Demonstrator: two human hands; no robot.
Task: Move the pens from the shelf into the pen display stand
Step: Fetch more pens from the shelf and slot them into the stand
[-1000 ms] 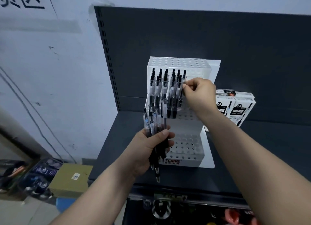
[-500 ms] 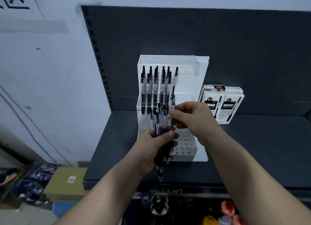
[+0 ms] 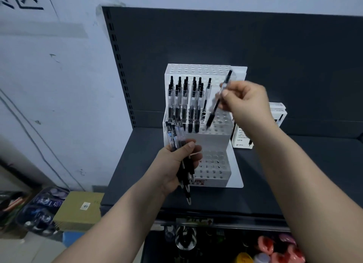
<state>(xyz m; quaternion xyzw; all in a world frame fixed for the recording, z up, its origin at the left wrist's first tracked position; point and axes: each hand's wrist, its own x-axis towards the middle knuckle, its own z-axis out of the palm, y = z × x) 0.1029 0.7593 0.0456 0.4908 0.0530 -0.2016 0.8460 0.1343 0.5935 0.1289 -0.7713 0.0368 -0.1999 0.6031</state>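
Pale bluish painted wall [image 3: 59,76] on the left, scuffed, with black drawn lines [image 3: 19,1] up in the corner. Against it stands a dark grey metal shelf unit: flat back panel [image 3: 265,42], a column of slots [image 3: 117,66] down its left edge, matte shelf deck [image 3: 294,176] below. Down at floor level, an olive-brown cardboard box with a white label [image 3: 76,213] sits beside a clear plastic bag [image 3: 39,211], on a pale floor [image 3: 17,251]. The light is dim and cool.
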